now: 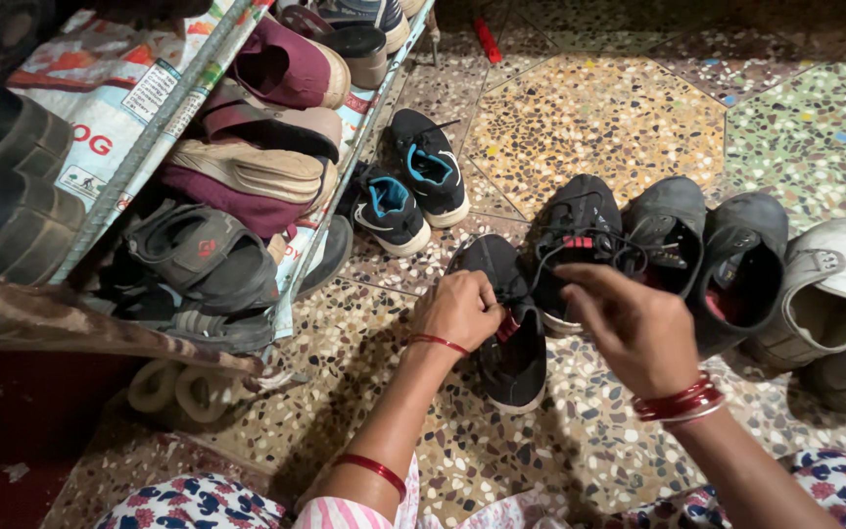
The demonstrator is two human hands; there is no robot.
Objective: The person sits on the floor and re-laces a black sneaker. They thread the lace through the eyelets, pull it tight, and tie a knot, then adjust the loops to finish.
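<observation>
At the far left a metal shoe rack [164, 127] stands crowded with maroon slip-ons, sandals and rubber boots. Just right of it, a pair of black sneakers with blue lining [411, 186] sits on the speckled terrazzo floor [599, 118]. Next comes the black sneaker [511, 343] being worked on: the left hand [457, 309] is closed on its tongue area, near a red tab, pinning it to the floor. The right hand [634, 328] is raised beside it, fingers pinched on a thin black lace [580, 250] that runs back toward the shoes. The step in hand looks like lacing or tightening; the next move probably calls for drawing the lace taut while the shoe stays held. Further right stand a second black sneaker [575, 230], dark grey shoes [707, 255] and pale grey ones [824, 294].
</observation>
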